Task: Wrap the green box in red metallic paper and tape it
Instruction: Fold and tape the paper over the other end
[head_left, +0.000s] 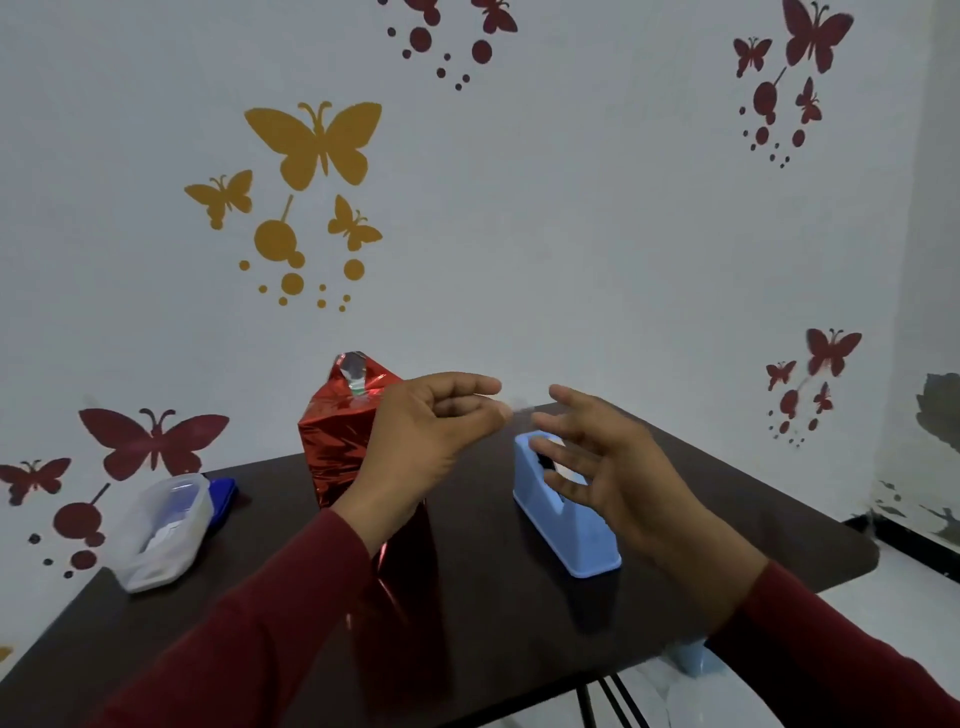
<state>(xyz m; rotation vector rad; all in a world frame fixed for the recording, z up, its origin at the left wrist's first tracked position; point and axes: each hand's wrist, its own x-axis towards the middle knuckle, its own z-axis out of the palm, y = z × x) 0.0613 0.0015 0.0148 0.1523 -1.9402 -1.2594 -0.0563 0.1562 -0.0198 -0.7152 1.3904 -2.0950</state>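
Note:
The box stands upright on the dark table (498, 639), covered in red metallic paper (332, 447); none of its green shows. The paper's top end is bunched into a peak with silver inside showing. My left hand (421, 447) hovers just in front of the box's upper right side, fingers curled, thumb and forefinger pinching what looks like a faint clear strip of tape (522, 409). My right hand (618, 483) is raised above the blue tape dispenser (576, 540) with fingers spread, its forefinger tip close to the strip's other end.
A clear plastic container (161, 525) lies at the table's left, with a dark blue lid (224, 500) behind it. The wall with butterfly decals is right behind the table. The table's right and front edges drop to a white floor, where a light blue object (691, 656) sits.

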